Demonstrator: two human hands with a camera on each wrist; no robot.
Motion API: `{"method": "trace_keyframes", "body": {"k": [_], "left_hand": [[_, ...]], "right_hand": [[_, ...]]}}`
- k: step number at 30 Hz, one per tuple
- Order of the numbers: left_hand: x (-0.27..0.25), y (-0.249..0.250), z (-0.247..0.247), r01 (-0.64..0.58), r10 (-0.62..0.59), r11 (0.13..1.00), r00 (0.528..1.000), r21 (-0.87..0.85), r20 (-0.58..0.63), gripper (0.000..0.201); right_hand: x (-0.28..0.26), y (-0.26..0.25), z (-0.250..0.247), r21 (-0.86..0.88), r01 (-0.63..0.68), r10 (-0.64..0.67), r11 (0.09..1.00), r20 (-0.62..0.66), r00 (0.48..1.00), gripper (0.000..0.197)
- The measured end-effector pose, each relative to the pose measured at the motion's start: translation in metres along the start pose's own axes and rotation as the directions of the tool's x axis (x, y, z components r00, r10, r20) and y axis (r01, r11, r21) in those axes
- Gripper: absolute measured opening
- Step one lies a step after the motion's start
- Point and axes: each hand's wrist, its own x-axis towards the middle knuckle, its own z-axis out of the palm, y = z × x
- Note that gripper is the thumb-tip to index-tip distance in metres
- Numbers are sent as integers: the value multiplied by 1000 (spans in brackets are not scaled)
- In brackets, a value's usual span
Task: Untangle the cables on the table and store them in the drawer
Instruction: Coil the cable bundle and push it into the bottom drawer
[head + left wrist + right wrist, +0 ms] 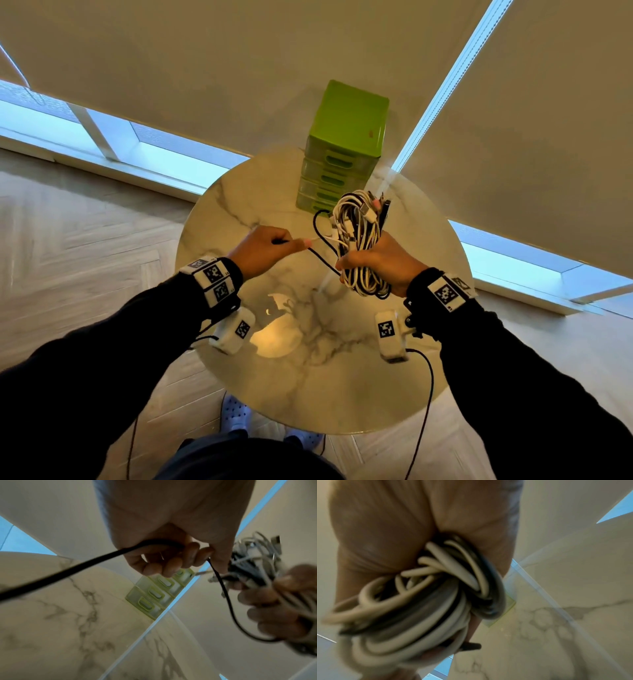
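Note:
My right hand (373, 263) grips a tangled bundle of white and black cables (361, 236) upright above the round marble table (308, 377). The same bundle (423, 601) fills the right wrist view, blurred. My left hand (263, 248) pinches a single black cable (320, 255) that runs from the bundle; its fingers (171, 562) curl round that black cable (223, 592), which trails off to the lower left. The green drawer unit (342, 144) stands at the table's far side with all its drawers closed, just behind the bundle.
Roller blinds and low window strips (102, 137) lie behind the table. Wood floor (68, 240) surrounds it. Wrist camera leads hang from both arms near the table's front edge. My shoes (236, 414) show under the table rim.

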Motion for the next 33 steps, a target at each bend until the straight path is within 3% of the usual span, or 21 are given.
{"method": "trace_keyframes", "body": {"k": [3, 6, 10, 14, 18, 22, 26, 28, 30, 33], "left_hand": [[4, 8, 7, 8, -25, 981, 996, -195, -84, 46], [8, 25, 18, 57, -80, 875, 996, -480, -29, 37], [14, 43, 26, 64, -140, 705, 989, -706, -51, 30], [21, 48, 35, 85, -213, 606, 975, -791, -58, 37], [19, 46, 41, 135, -212, 507, 977, -851, 29, 53], [16, 49, 45, 130, -145, 394, 986, -910, 78, 55], [13, 50, 44, 97, -58, 340, 995, -936, 82, 60], [16, 49, 43, 80, -37, 357, 997, -931, 71, 58], [16, 48, 42, 42, -42, 429, 999, -903, 27, 53], [13, 36, 44, -75, -13, 705, 993, -705, -118, 29]], "right_hand": [[8, 8, 7, 61, 5, 1, 998, -86, 996, 31], [15, 12, 19, 94, 16, -5, 995, -120, 993, 33], [20, 11, 34, 53, 78, -65, 996, -204, 977, 42], [19, 8, 43, 6, 103, -101, 995, -136, 986, 51], [18, 5, 43, -61, 116, -120, 991, -64, 991, 67], [24, 13, 43, -303, 66, -105, 951, -113, 988, 85], [22, 13, 46, -338, 76, -149, 938, -194, 970, 78], [23, 12, 45, -330, 84, -161, 940, -214, 964, 74], [25, 10, 43, -302, 90, -165, 949, -232, 959, 68], [25, 5, 39, -147, 158, -193, 976, -259, 946, 56]]}}
